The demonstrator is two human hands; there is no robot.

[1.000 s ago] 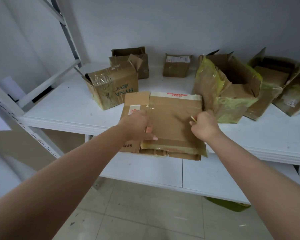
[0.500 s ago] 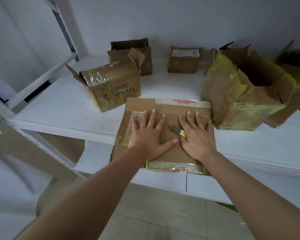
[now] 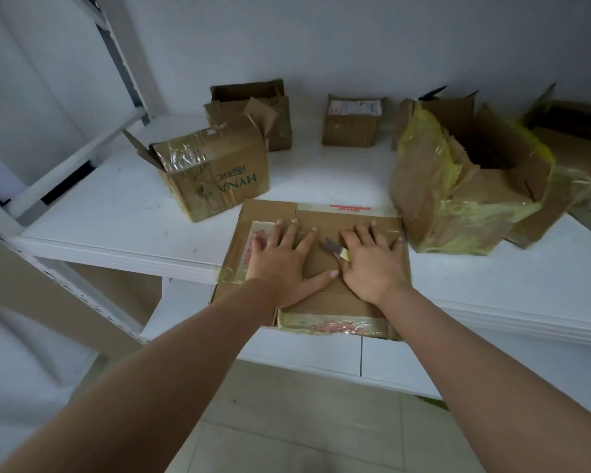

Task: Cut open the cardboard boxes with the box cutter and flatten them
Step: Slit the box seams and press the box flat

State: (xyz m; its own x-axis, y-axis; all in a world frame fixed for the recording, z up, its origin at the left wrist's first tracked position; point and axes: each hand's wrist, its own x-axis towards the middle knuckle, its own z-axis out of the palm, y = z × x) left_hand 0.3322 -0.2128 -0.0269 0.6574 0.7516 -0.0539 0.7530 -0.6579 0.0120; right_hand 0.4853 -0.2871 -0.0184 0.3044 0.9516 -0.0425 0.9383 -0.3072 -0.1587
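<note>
Two hands press a cut-open box (image 3: 321,264) flat at the front edge of a white shelf (image 3: 116,213) in the lower centre of the frame, its near end hanging over the edge. The left hand (image 3: 284,261) lies palm down with fingers straight and spread on the cardboard. The right hand (image 3: 372,264) also presses palm down, fingers straight and apart, with the cutter (image 3: 336,249) trapped under it near the thumb, its blade pointing toward the upper left, between the two hands. The flattening step appears to be in hand and close to done for this box. More boxes stand uncut behind: one printed HYNA (image 3: 215,179) at centre left, an open one (image 3: 253,110) behind it, a small sealed one (image 3: 352,121) at top centre, and yellow-taped ones (image 3: 458,186) at the right. The next move likely calls for setting the flat box aside, taking a proper grip on the cutter and drawing one of the standing boxes forward, with the bare blade kept clear of the left thumb, which lies just beside it.
</note>
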